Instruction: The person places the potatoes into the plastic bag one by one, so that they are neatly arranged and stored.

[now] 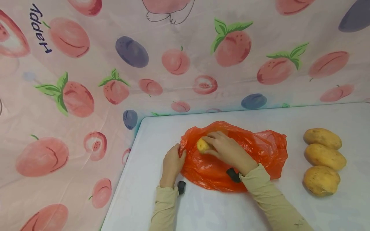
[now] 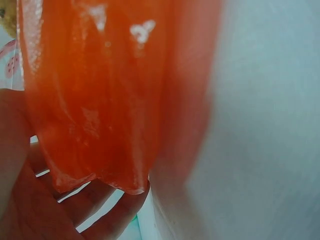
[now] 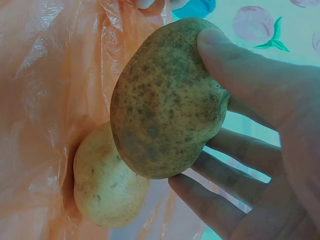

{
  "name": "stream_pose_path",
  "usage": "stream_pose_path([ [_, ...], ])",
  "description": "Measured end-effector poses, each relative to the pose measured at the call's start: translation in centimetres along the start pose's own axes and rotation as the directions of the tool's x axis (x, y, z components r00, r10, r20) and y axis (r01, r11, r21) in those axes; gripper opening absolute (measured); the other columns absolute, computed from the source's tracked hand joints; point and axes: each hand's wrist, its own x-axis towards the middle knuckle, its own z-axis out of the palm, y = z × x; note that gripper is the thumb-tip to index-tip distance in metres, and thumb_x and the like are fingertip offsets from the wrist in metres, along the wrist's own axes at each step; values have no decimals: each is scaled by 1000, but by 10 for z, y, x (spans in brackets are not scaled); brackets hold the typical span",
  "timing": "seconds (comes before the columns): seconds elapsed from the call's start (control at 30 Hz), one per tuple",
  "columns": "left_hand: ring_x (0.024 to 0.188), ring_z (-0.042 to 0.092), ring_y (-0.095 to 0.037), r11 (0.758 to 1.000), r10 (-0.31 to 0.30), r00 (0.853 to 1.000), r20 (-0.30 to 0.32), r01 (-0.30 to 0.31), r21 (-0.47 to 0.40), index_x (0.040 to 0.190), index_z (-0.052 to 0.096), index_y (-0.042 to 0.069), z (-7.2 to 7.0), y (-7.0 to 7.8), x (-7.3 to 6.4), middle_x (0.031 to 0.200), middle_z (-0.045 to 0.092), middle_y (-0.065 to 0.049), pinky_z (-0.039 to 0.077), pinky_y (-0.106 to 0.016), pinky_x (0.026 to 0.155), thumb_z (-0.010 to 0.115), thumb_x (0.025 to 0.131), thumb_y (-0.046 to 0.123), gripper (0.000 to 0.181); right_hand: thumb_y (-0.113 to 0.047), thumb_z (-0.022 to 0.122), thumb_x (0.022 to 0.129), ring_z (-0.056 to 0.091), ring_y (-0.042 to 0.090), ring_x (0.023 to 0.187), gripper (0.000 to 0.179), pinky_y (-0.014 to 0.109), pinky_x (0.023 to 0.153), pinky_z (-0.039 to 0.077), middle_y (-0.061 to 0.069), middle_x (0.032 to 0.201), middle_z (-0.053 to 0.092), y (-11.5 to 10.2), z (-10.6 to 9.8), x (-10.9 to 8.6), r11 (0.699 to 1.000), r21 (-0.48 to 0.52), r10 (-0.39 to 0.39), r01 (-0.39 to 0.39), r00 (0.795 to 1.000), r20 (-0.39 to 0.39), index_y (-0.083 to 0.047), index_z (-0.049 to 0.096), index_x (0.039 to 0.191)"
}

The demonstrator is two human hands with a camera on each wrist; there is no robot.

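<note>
A red plastic bag (image 1: 208, 175) lies spread and crumpled on the white table. My left hand (image 1: 171, 162) holds the bag's left edge; in the left wrist view its fingers (image 2: 90, 202) lie behind the hanging plastic. Over the bag, my right hand (image 1: 228, 152) grips a yellow-brown potato (image 1: 203, 146) between thumb and fingers. The right wrist view shows this speckled potato (image 3: 165, 100) close up, the thumb on its upper end. Behind it, a second, paler potato (image 3: 107, 185) rests against the plastic, partly hidden by the held one.
Three more potatoes lie in a column on the right of the table: an upper one (image 1: 322, 138), a middle one (image 1: 325, 156) and a rounder lower one (image 1: 321, 180). A fruit-printed cloth (image 1: 173, 29) hangs behind the white table (image 1: 138, 192) and along its left side.
</note>
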Motion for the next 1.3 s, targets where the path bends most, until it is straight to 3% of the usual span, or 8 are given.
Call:
stream_pose_path([
  [0.33,77,56,-19,1000,-7,1000,5,7,-14,112,63,8,-1,0,0,90,64,-4,55,-34,76,64,97,25,22,-36,73,88,54,29,124,54,45,103,47,11,131,60,-1,12,9,999,-24,-27,27,1000,15,-10,61,134],
  [0.63,75,55,-18,1000,2,1000,2,-2,-14,110,63,8,-1,0,0,87,63,-3,52,-32,71,64,96,24,21,-37,70,91,53,29,127,50,46,108,43,10,133,59,-3,23,15,999,-37,-12,15,998,66,-12,61,134],
  [1.3,70,53,-19,1000,23,1000,-10,-23,-9,104,62,8,-1,-1,0,79,57,-2,46,-30,64,65,96,23,17,-27,67,95,56,27,119,36,42,103,48,9,123,63,-8,41,25,991,-110,-73,72,997,-3,-9,65,126],
])
